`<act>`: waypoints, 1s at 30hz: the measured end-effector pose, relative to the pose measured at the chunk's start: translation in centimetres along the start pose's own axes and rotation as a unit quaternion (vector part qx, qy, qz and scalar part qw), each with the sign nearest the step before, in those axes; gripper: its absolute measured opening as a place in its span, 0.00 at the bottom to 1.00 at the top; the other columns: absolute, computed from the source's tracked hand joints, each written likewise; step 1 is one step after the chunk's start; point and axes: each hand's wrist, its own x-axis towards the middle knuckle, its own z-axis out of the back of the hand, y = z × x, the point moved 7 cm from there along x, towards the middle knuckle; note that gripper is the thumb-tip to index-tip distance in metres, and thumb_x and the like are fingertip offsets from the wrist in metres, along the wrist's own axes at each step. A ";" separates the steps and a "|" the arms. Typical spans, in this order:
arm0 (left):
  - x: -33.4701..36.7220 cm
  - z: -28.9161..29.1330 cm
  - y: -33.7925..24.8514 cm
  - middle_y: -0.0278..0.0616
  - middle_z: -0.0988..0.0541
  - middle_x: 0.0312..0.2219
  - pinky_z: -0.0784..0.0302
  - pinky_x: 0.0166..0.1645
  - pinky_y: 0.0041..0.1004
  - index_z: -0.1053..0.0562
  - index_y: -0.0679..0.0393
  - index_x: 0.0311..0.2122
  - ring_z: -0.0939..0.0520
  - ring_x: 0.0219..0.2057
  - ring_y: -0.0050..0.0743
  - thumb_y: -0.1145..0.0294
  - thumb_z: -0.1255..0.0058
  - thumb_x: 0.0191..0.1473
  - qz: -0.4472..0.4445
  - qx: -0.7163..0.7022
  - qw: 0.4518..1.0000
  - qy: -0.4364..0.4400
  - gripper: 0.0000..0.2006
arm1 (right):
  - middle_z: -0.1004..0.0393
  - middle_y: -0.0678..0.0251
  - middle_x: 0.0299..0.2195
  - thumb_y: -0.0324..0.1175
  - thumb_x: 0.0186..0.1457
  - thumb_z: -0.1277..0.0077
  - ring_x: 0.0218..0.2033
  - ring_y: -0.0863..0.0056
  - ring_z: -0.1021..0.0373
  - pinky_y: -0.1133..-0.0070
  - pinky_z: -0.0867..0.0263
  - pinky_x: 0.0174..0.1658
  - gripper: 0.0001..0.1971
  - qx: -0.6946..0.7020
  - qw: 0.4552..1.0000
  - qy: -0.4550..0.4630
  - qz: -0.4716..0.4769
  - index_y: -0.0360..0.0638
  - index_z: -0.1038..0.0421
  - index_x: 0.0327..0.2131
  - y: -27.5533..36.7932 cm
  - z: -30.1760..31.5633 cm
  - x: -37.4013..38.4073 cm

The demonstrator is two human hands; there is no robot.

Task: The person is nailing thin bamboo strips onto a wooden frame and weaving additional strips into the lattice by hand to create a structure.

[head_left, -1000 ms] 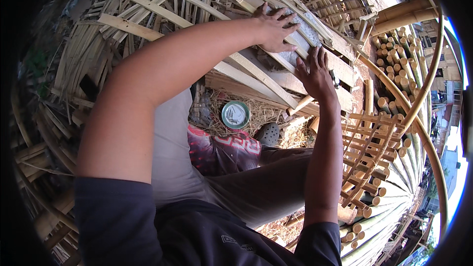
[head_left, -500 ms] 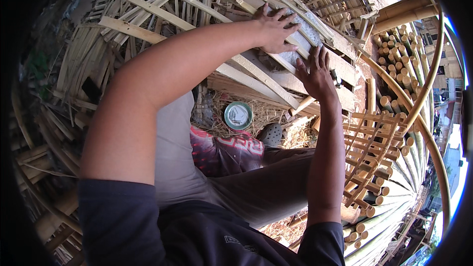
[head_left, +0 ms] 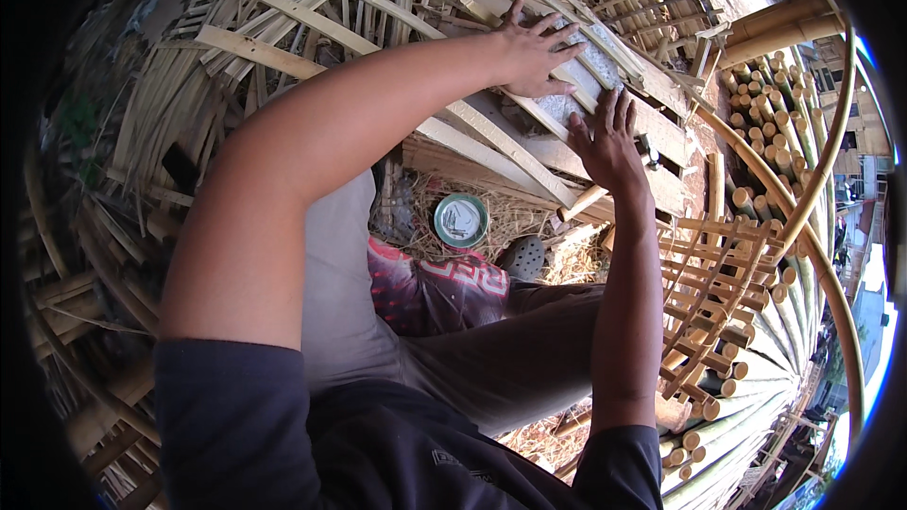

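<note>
My left hand (head_left: pixel 537 55) lies palm down with fingers spread across long split-bamboo strips (head_left: pixel 515 153) on a low wooden work surface (head_left: pixel 661 137). Just to its right, my right hand (head_left: pixel 609 140) rests on the ends of the same strips, fingers extended and slightly apart. Neither hand wraps around anything. Beside and partly behind my right wrist lies a hammer (head_left: pixel 583 202); its wooden handle pokes out on the left and its dark head on the right. Between the fingers a grey, rough slab (head_left: pixel 597 64) shows under the strips.
A green-rimmed bowl (head_left: pixel 438 234) with thin, nail-like pieces stands on straw below the work surface. A slatted bamboo panel (head_left: pixel 713 293) leans at right, near stacked bamboo poles (head_left: pixel 770 123). Loose strips (head_left: pixel 156 123) pile up at left. A curved pole (head_left: pixel 836 146) crosses the right side.
The whole view has shifted slightly. Both hands stay spread on the strips, in nearly the same places.
</note>
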 end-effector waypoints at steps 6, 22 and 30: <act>-6.0 10.4 3.1 0.48 0.58 0.69 0.61 0.69 0.59 0.59 0.54 0.69 0.54 0.69 0.53 0.33 0.72 0.59 0.042 -0.334 0.939 -0.064 0.43 | 0.57 0.30 0.63 0.58 0.64 0.68 0.67 0.36 0.65 0.54 0.71 0.69 0.43 0.023 0.999 -0.044 0.019 0.16 0.54 0.60 -0.4 -0.3 -0.1; -39.0 -6.9 -11.2 0.58 0.28 0.53 0.36 0.62 0.42 0.34 0.62 0.58 0.29 0.56 0.57 0.54 0.52 0.60 0.143 -0.399 0.866 0.266 0.27 | 0.63 0.37 0.66 0.61 0.64 0.75 0.69 0.42 0.72 0.58 0.78 0.69 0.45 0.004 0.999 0.032 -0.030 0.20 0.58 0.63 0.4 -0.9 1.2; -30.4 -14.8 -1.7 0.61 0.22 0.43 0.28 0.51 0.44 0.27 0.66 0.47 0.22 0.48 0.55 0.64 0.57 0.56 0.128 -0.359 0.851 0.362 0.19 | 0.60 0.31 0.64 0.57 0.64 0.66 0.67 0.35 0.70 0.53 0.74 0.68 0.42 0.035 0.998 -0.041 0.019 0.20 0.53 0.61 -1.6 -0.9 -0.1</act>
